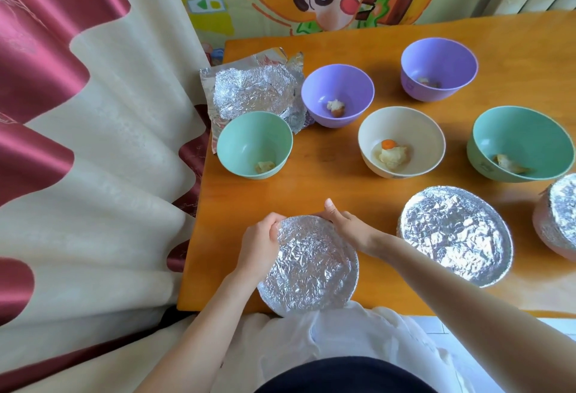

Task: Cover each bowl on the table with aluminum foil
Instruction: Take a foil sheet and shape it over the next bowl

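while five bowls [401, 142] sit uncovered, both hands [260, 243] grip a foil-covered bowl [308, 265].

No legible text, brand or number is present. Small printed marks on the far purple plastic bowl [442, 56] and the right green plastic bowl [530, 134] are unreadable.

The left forearm [199, 324] and right forearm [452, 280] are bare. Loose white fabric [358, 333] covers the lap; just below it lies dark clothing [343, 375].
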Motion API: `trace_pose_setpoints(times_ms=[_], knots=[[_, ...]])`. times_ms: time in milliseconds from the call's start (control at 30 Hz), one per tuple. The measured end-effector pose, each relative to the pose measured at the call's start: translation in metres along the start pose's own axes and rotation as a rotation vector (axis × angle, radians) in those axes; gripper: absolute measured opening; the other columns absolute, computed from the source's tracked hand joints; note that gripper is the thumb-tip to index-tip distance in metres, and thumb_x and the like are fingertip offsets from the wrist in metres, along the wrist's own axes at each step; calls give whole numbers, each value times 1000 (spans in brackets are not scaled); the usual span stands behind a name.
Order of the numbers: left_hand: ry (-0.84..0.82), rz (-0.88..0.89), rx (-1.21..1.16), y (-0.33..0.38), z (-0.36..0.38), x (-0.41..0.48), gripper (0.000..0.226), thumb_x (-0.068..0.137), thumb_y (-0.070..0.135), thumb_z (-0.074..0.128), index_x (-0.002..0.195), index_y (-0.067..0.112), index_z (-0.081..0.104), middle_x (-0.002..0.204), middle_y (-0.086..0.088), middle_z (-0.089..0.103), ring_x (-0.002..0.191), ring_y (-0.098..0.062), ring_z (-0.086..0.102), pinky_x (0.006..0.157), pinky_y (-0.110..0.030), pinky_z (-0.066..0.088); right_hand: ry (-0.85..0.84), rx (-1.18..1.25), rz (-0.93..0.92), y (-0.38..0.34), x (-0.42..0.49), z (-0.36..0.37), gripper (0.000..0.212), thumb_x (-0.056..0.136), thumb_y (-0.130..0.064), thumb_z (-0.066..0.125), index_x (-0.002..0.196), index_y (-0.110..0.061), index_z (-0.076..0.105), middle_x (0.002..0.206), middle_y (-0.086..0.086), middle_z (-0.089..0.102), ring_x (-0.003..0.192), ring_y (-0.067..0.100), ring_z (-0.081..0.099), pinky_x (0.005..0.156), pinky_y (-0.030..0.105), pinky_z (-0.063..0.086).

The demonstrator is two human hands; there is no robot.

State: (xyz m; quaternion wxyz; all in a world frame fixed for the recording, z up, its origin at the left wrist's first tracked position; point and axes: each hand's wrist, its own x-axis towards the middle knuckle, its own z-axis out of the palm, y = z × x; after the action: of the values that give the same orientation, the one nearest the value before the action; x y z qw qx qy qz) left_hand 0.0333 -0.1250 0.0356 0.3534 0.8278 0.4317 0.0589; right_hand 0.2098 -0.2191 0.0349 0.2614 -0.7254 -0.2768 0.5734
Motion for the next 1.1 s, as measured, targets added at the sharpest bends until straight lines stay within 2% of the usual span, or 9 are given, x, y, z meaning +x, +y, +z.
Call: trace_pose_setpoints(times_ms=[67, 133, 233, 367, 500, 700, 833, 967, 1100], knots=[[-22, -10, 18, 1, -2, 2, 19, 99, 8, 40, 103, 13, 58, 64, 7, 52, 54, -8, 46, 47, -22, 29, 2, -8, -84, -9, -5, -1, 76, 88, -72, 17, 120, -16, 59, 123, -6, 56, 116, 11, 50, 111, 32, 29], [-42, -8, 29, 2, -4, 3, 18, 100, 9, 39, 105, 12, 56, 64, 2, 51, 53, -10, 44, 47, -24, 27, 27, -34, -210, -18, -7, -1, 64, 96, -56, 17, 116, -21, 66, 115, -2, 65, 108, 12, 57, 106, 31, 37], [-80, 24, 39, 7, -6, 1, 21, 100, 9, 39, 113, 13, 54, 95, -6, 67, 85, -23, 62, 68, -39, 46, 74, -170, -261, -18, -2, 3, 66, 95, -58, 18, 110, -23, 71, 110, 4, 69, 107, 17, 60, 100, 33, 41], [-104, 38, 33, 11, -6, -3, 24, 99, 7, 39, 119, 13, 51, 116, -1, 64, 110, -16, 59, 84, -34, 48, 92, -286, -266, -15, -1, 1, 73, 90, -65, 16, 104, -21, 73, 99, 7, 71, 98, 20, 62, 94, 33, 44], [-88, 28, 48, 12, -5, 1, 21, 99, 8, 39, 116, 14, 50, 113, -2, 65, 109, -17, 59, 81, -37, 49, 53, -146, -263, -28, 4, -7, 68, 98, -52, 18, 100, -15, 75, 104, 6, 71, 98, 16, 62, 95, 26, 42], [-33, 48, 77, 12, -1, -4, 19, 100, 9, 38, 113, 13, 51, 99, -5, 66, 86, -24, 61, 60, -30, 39, -5, -265, -219, -35, 8, -2, 70, 96, -57, 17, 108, -15, 72, 110, 9, 69, 105, 22, 59, 98, 32, 40], [59, -34, 15, 4, -5, 2, 28, 99, 5, 39, 121, 16, 52, 118, 1, 63, 106, -22, 59, 80, -33, 49, -12, -278, -253, -37, 9, 3, 52, 100, -46, 28, 129, -15, 59, 128, 7, 60, 121, 21, 52, 102, 31, 37], [141, -96, -78, -1, -5, -2, 35, 97, -1, 39, 127, 11, 51, 129, -1, 57, 122, -19, 51, 94, -22, 40, 171, -301, -312, -35, 12, 1, 44, 102, -33, 36, 117, 0, 62, 119, 16, 64, 112, 31, 57, 98, 41, 42], [90, -126, -131, -2, -4, -6, 34, 100, 12, 38, 132, 13, 48, 135, -1, 52, 127, -18, 44, 106, -30, 37, 192, -376, -334, -31, 12, 0, 33, 101, -24, 40, 120, -10, 63, 118, 6, 66, 107, 24, 60, 89, 28, 43]])
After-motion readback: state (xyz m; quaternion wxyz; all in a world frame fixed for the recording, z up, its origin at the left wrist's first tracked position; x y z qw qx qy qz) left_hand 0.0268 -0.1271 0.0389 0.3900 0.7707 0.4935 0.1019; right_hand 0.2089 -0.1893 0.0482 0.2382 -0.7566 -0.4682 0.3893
